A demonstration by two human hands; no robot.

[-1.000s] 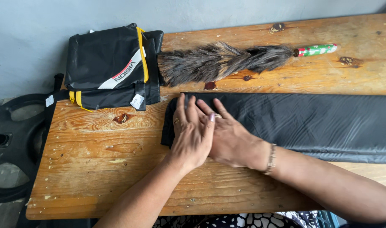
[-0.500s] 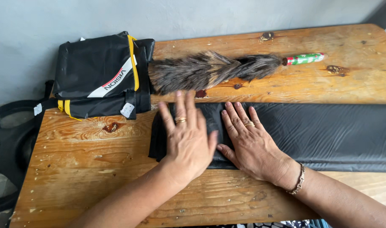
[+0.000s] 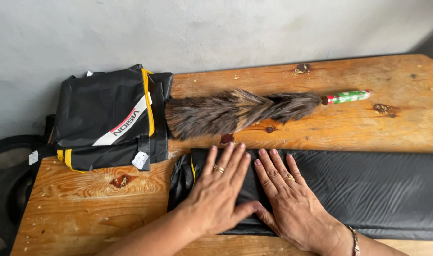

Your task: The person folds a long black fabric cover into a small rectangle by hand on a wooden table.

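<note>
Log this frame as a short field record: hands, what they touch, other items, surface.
left hand: flat, palm down, fingers spread on the black fabric strip
right hand: flat beside it on the same strip, thumbs touching
strip: long, lies along the table's near edge, left end folded over
feather duster: lies behind the strip, handle pointing right
folded black bags: stacked at the table's far left corner, yellow trim
surface: worn wooden table against a grey wall
</note>
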